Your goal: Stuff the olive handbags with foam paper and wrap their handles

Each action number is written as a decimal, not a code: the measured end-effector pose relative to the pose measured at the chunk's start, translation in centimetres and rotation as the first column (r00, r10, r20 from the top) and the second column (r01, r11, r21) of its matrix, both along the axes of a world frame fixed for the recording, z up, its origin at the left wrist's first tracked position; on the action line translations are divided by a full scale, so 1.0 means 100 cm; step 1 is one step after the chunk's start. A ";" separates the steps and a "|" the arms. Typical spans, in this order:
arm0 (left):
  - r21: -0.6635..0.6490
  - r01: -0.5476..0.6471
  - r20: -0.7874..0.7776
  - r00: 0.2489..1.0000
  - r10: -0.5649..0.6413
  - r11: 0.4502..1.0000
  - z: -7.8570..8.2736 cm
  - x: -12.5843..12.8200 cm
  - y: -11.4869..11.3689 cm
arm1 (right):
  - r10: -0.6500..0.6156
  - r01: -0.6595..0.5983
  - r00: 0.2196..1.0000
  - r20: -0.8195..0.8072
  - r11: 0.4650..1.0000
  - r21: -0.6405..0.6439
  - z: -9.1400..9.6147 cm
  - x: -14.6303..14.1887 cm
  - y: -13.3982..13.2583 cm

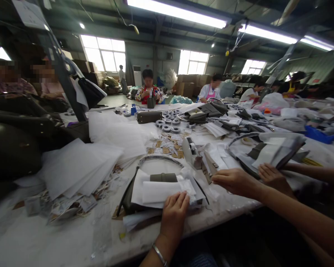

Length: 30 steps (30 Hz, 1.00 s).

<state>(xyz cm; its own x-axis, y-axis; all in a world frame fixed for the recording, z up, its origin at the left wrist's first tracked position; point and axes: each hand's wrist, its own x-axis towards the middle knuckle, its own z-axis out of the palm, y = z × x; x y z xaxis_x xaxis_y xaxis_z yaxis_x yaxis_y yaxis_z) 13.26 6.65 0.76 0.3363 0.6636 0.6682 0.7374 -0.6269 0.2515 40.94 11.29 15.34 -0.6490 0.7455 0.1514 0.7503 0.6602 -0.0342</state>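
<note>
1. One hand, the left (pixel 176 207), is resting on a white sheet (pixel 158 192) over the bag (pixel 128 200); its fingers are lying together, and I am not making out any grip.
2. The bag is lying near the table (pixel 66 241) edge, the sheet hiding its middle.
3. The right hand (pixel 236 181) is curling its fingers near the dispenser (pixel 188 149); I can't tell whether they're pinching anything.
4. Its forearm is partly covering another person's hand (pixel 275 180).

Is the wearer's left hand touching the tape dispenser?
No, the left hand is on the white wrapping over the dark bag, while the tape dispenser stands apart, farther back.
</note>
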 end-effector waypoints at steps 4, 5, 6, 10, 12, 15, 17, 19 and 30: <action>-0.006 -0.010 -0.018 1.000 0.010 1.000 0.002 0.000 -0.002 | 0.120 -0.165 0.984 -0.130 0.884 -0.438 0.022 -0.046 0.005; -0.008 -0.012 -0.020 1.000 0.012 1.000 0.002 0.000 -0.002 | 0.116 -0.184 0.981 -0.157 0.823 -0.537 0.022 -0.056 0.010; -0.011 -0.013 -0.023 1.000 0.013 1.000 0.001 0.000 -0.002 | 0.110 -0.192 0.980 -0.168 0.767 -0.613 0.020 -0.064 0.017; -0.016 -0.016 -0.038 0.999 0.015 1.000 0.000 0.000 -0.002 | 0.155 -0.151 0.986 -0.055 0.720 -0.677 0.005 -0.087 0.053; -0.005 -0.019 -0.038 0.999 0.019 1.000 0.000 0.000 -0.001 | 0.214 -0.124 0.974 0.081 0.792 -0.598 -0.001 -0.097 0.069; 0.019 -0.024 -0.025 0.999 0.024 1.000 0.001 0.001 -0.002 | 0.263 -0.125 0.940 0.218 0.858 -0.498 -0.005 -0.110 0.087; 0.030 -0.031 -0.013 0.999 0.031 0.999 0.001 0.002 -0.002 | 0.286 -0.136 0.926 0.248 0.864 -0.485 -0.009 -0.117 0.094; 0.037 -0.038 -0.009 0.999 0.038 0.999 0.001 0.002 -0.003 | 0.309 -0.144 0.906 0.290 0.868 -0.476 -0.014 -0.124 0.100; 0.044 0.002 -0.022 1.000 -0.001 0.999 0.002 0.000 -0.002 | 0.348 -0.126 0.795 0.497 0.896 -0.426 -0.020 -0.150 0.106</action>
